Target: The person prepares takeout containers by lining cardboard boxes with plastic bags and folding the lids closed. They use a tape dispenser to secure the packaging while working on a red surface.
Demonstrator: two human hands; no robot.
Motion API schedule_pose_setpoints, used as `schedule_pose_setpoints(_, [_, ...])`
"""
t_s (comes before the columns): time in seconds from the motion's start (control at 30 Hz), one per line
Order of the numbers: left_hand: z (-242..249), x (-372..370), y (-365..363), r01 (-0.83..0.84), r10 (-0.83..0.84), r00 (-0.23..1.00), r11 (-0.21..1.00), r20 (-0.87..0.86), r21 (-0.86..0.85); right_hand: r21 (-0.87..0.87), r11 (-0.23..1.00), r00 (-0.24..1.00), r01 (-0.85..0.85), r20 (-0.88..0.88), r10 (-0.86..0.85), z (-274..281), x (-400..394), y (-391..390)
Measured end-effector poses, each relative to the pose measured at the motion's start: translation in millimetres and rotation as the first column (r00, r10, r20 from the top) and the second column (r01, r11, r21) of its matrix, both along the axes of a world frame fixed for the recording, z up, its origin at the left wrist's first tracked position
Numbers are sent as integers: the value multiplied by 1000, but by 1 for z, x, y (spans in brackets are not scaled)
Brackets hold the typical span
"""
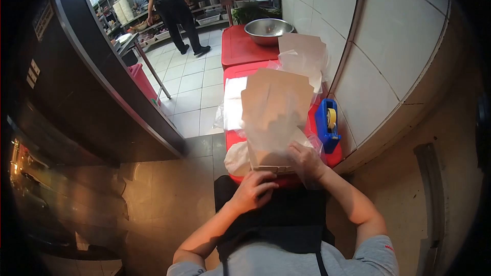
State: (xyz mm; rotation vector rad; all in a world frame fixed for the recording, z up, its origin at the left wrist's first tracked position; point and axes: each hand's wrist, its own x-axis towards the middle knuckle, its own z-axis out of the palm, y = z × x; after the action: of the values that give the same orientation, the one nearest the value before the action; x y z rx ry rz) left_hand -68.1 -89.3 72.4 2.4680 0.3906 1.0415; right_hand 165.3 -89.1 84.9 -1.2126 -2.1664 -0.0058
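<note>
An open cardboard box with its lid raised stands on a red surface in front of me. A thin translucent sheet lies over its inside. My right hand pinches this sheet near the box's right side. At the near edge of the box rests my left hand, its fingers curled by the front wall; whether they grip anything is hidden. Beside the box, on the left, are white paper and a crumpled white bundle.
A blue tape dispenser stands right of the box, close to the tiled wall. Behind are more cardboard and a metal bowl. A person in black stands by kitchen shelves. A pink bin is left.
</note>
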Motion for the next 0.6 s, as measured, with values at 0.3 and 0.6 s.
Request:
schedule_pose_setpoints(0.3, [-2, 36, 23, -66, 105, 992, 910, 72, -409, -146, 989, 999, 20, -31, -24, 11, 8, 4])
schedule_pose_setpoints(0.6, [111, 22, -31, 558, -690, 678, 262, 252, -787, -450, 875, 975, 177, 201, -95, -2, -18, 10])
